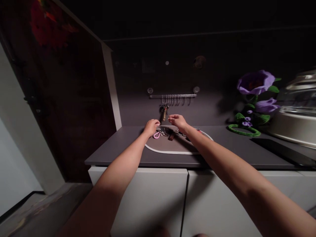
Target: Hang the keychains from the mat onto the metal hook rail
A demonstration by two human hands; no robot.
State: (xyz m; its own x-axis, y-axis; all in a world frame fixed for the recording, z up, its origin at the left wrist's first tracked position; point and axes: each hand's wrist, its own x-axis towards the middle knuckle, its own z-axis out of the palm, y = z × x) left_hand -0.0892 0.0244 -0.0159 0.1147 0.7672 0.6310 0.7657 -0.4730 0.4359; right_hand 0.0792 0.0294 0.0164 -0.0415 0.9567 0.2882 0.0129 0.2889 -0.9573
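A rounded mat (163, 148) with a white rim lies on the dark counter. On it is a small heap of keys (163, 132), with a pink loop (156, 135) and a brown key fob (171, 136) among them. My left hand (150, 127) is over the heap's left side, fingers closed together; whatever they pinch is too small to name. Above the mat's right part, my right hand (178, 121) has its fingers stretched and apart, holding nothing visible. Just left of its fingertips, a bunch of keys with a brownish charm (165, 113) hangs from a clear hook rail (172, 96).
Purple felt-like flowers (256, 82) with a green ring base stand at the right, beside a large white appliance (293, 121) with a clear upper part. A dark flat panel (276, 151) lies before it. White cabinet doors (153, 197) are below; a dark door (74, 98) is left.
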